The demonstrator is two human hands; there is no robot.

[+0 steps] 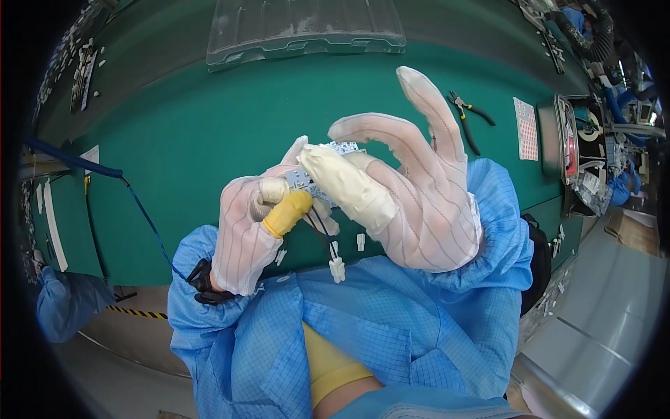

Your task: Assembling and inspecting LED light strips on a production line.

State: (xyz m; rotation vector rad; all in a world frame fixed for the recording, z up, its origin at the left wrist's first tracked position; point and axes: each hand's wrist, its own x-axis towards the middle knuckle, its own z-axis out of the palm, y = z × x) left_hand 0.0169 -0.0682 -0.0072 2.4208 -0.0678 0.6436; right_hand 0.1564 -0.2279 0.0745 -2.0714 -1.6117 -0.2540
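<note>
One wide green mat (174, 126) spreads out before a person in a blue coat (356, 307). At its far edge sits a clear tray (305, 28), and off to the person's right stands a metal bin (551, 140). Both hands wear striped pale gloves and meet over the near middle of the mat. The right hand (426, 202) has two fingers stretched wide apart, while its white-covered thumb lies across the board's right part; from where I stand I cannot tell whether it pinches there. The left hand (248, 216) holds the board's left end in a narrow grip, its yellow-capped thumb against the near edge. A blue cord (145, 214) runs to a black band (208, 283) on the left wrist. Beyond the right hand lie pliers (458, 103), near a red-patterned sheet (526, 129). Raised between the hands, the board (300, 180) is partly hidden by glove. Thin dark wires (322, 230) hang below it toward a white plug (337, 269). Smallest of all, a white clip (361, 242) lies just right of the plug.
</note>
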